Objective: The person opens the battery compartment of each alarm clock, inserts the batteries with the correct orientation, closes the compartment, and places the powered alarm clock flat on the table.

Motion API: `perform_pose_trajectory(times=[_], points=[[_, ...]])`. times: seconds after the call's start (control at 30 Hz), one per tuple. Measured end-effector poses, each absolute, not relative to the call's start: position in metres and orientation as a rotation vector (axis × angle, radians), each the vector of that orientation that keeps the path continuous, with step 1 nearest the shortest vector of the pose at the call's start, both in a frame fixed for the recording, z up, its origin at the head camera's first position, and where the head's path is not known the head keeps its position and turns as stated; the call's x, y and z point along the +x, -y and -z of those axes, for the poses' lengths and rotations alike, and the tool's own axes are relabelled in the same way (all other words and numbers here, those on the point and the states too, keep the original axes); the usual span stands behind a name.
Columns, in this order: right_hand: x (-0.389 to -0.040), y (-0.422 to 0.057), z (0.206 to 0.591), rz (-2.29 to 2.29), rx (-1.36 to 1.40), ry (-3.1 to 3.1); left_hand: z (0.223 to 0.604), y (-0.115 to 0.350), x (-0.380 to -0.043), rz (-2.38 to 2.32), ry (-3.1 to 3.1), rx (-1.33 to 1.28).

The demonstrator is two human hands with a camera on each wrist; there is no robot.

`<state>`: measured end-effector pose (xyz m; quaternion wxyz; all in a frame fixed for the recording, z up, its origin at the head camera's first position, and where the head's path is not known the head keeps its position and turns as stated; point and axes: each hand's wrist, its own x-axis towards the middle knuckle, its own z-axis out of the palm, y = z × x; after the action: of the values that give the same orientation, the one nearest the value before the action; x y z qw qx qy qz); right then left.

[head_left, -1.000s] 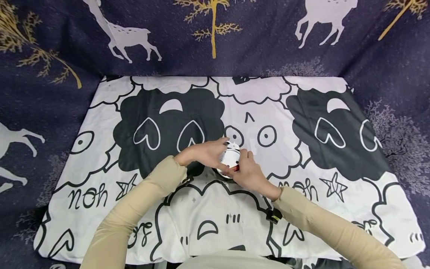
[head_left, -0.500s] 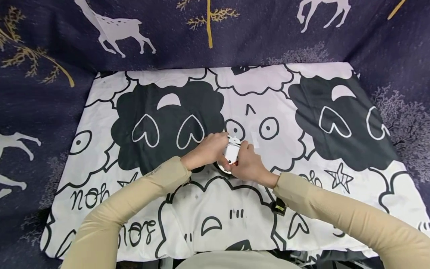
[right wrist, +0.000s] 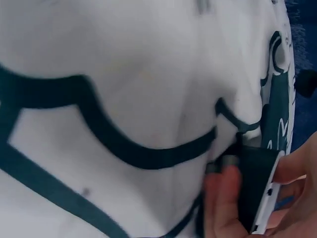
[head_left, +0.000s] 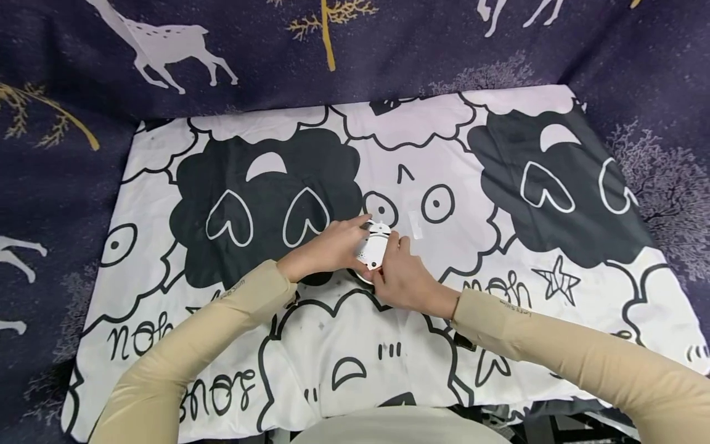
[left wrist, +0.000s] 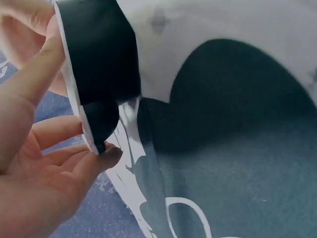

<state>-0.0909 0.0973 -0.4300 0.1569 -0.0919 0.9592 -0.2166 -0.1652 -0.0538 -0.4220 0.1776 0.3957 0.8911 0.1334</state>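
Both hands grip a small device [head_left: 375,248] with a white face, dark thick sides and a narrower rounded end that points away from the person. What kind of device it is, I cannot tell. My left hand [head_left: 331,248] holds its left side, with fingers at the rounded end and the thumb near the close end. In the left wrist view, fingertips pinch around the small dark lobe of the device [left wrist: 101,59]. From the right, my right hand [head_left: 412,280] grips the lower side. Its fingers lie along the dark side of the device [right wrist: 255,186] in the right wrist view.
A white cloth [head_left: 316,320] with black cartoon sheep prints covers the table. Dark blue curtains [head_left: 266,55] with deer and trees hang behind and at both sides. A small clear strip [head_left: 415,225] lies on the cloth just beyond the device.
The head view has shifted, so the table sits higher and farther left. Both hands keep hold of the device, and the red patch at its near end shows less now.
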Motion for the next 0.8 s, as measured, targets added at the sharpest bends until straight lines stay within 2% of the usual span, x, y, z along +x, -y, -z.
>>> perform_pose_trajectory(times=[0.4, 0.8], points=[[-0.091, -0.097, 0.430, 0.543, -0.382, -2.886, 0.426, 0.054, -0.169, -0.309, -2.613, 1.215], [-0.091, -0.094, 0.431, 0.519, -0.360, -2.923, 0.421, 0.046, -0.171, -0.303, -2.623, 1.139]])
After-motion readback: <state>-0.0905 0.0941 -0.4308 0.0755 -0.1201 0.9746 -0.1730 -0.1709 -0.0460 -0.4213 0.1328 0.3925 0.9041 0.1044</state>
